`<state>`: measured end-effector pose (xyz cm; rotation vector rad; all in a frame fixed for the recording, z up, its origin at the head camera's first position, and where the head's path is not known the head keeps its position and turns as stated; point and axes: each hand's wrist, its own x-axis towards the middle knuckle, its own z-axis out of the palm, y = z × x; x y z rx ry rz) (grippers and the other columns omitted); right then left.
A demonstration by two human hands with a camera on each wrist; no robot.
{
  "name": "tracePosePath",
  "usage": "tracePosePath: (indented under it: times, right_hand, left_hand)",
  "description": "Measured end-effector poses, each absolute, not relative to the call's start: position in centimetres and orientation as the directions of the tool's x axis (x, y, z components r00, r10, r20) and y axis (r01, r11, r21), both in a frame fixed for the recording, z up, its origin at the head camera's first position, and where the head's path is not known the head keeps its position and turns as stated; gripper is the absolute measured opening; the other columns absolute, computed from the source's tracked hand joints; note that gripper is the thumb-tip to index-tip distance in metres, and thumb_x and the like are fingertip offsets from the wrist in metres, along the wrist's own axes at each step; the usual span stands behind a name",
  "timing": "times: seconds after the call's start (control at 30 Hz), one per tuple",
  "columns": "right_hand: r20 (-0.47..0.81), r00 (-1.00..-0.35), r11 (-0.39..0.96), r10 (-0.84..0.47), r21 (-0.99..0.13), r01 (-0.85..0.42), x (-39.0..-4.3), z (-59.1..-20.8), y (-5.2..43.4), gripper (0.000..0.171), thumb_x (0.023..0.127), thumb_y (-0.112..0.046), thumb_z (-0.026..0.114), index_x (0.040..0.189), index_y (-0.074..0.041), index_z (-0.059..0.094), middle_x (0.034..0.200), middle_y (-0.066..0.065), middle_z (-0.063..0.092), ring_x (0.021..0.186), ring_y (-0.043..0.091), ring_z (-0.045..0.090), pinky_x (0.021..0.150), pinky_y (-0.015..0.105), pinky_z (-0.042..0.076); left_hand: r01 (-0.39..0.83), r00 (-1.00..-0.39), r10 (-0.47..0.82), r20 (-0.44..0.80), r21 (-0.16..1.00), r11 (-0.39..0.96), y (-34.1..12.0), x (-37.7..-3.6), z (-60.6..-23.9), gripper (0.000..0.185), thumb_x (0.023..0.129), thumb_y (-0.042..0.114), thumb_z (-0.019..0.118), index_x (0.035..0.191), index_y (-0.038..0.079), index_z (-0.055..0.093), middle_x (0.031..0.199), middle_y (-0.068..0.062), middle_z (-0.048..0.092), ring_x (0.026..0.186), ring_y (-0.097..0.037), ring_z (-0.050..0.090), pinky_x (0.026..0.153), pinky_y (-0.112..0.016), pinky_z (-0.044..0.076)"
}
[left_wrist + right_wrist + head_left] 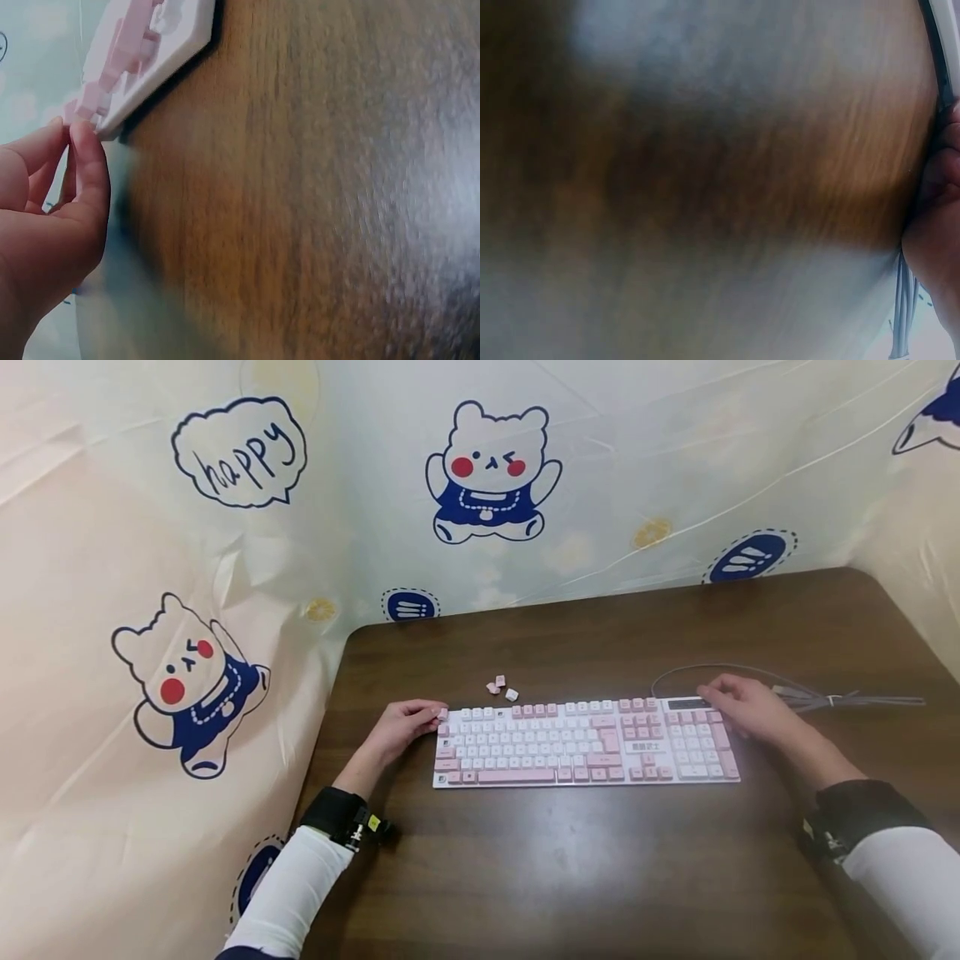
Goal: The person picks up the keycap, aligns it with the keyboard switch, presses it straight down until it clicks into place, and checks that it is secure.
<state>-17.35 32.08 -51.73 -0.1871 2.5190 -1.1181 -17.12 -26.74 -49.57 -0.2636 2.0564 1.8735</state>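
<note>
A pink-and-white keyboard (585, 742) lies mid-counter (570, 877). The left hand (401, 728) pinches a keycap (442, 714) at its far-left corner; the right hand (746, 706) rests spread on its far-right corner, fingertips partly hidden. Beyond lie loose keycaps (501, 686) and a cable (840, 699). Both wrist views are blurred.

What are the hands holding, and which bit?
The left hand pinches a pink keycap at the keyboard's top-left corner. The right hand rests on the keyboard's right end, gripping nothing.
</note>
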Motion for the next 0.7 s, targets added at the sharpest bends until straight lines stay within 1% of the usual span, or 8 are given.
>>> tracePosePath:
  times: [0.07,0.13,0.27,0.37,0.5,0.63,0.7]
  right_hand:
    - [-0.289,-0.919,0.673,-0.267,-0.739,0.037,-17.3,-51.7,32.1,0.061,0.108,-0.055,0.046,0.133,0.000,0.053,0.065,0.005,0.054,0.054,0.029,0.055,0.051,0.037,0.043]
    - [-0.300,-0.917,0.671,-0.264,-0.740,0.049,-17.3,-51.6,32.1,0.061,0.107,-0.057,0.046,0.133,-0.001,0.053,0.066,0.006,0.054,0.055,0.029,0.056,0.051,0.036,0.044]
    - [-0.314,-0.914,0.673,-0.257,-0.737,0.064,-17.4,-51.5,32.1,0.063,0.107,-0.059,0.045,0.134,-0.003,0.052,0.069,0.007,0.055,0.058,0.030,0.056,0.052,0.036,0.044]
    - [-0.313,-0.915,0.676,-0.256,-0.734,0.063,-17.5,-51.5,32.1,0.064,0.107,-0.060,0.044,0.135,-0.002,0.052,0.070,0.007,0.055,0.059,0.030,0.056,0.053,0.037,0.044]
    - [-0.318,-0.913,0.677,-0.256,-0.733,0.066,-17.6,-51.6,31.9,0.065,0.106,-0.060,0.045,0.136,-0.002,0.052,0.070,0.007,0.055,0.059,0.030,0.057,0.053,0.037,0.044]
    - [-0.321,-0.912,0.682,-0.254,-0.729,0.066,-17.6,-51.7,32.0,0.065,0.107,-0.060,0.045,0.136,-0.002,0.052,0.069,0.007,0.054,0.058,0.030,0.057,0.053,0.037,0.044]
    - [-0.317,-0.915,0.680,-0.251,-0.730,0.066,-17.5,-51.7,32.0,0.065,0.107,-0.059,0.044,0.136,-0.002,0.052,0.069,0.006,0.054,0.058,0.029,0.056,0.053,0.037,0.044]
  left_hand:
    - [-0.329,-0.933,0.092,-0.349,0.927,0.178,-26.6,-17.1,-49.4,0.024,0.103,0.008,0.065,0.122,-0.007,0.072,0.108,-0.006,0.074,0.088,-0.008,0.068,0.081,-0.022,0.058]
    - [-0.299,-0.939,0.091,-0.331,0.919,0.258,-26.4,-17.2,-49.2,0.026,0.103,0.010,0.066,0.122,-0.006,0.072,0.110,-0.009,0.074,0.089,-0.011,0.068,0.081,-0.023,0.059]
    - [-0.169,-0.958,0.122,-0.260,0.855,0.490,-26.2,-17.4,-48.6,0.025,0.102,0.020,0.069,0.119,0.003,0.077,0.114,-0.011,0.074,0.093,-0.019,0.066,0.082,-0.026,0.058]
    - [-0.064,-0.968,0.154,-0.198,0.788,0.612,-26.2,-17.5,-48.3,0.024,0.102,0.025,0.069,0.118,0.009,0.079,0.115,-0.011,0.075,0.097,-0.024,0.064,0.085,-0.029,0.057]
    - [-0.019,-0.973,0.167,-0.160,0.776,0.631,-26.2,-17.1,-48.5,0.022,0.102,0.023,0.070,0.116,0.009,0.079,0.113,-0.010,0.075,0.097,-0.026,0.064,0.085,-0.031,0.056]
    - [0.018,-0.974,0.185,-0.127,0.776,0.630,-26.2,-16.7,-48.9,0.020,0.101,0.022,0.072,0.114,0.010,0.079,0.111,-0.008,0.075,0.095,-0.024,0.064,0.082,-0.029,0.056]
    - [0.017,-0.979,0.173,-0.111,0.794,0.608,-26.2,-16.7,-49.1,0.020,0.101,0.021,0.071,0.114,0.009,0.079,0.111,-0.009,0.074,0.094,-0.023,0.064,0.080,-0.028,0.056]
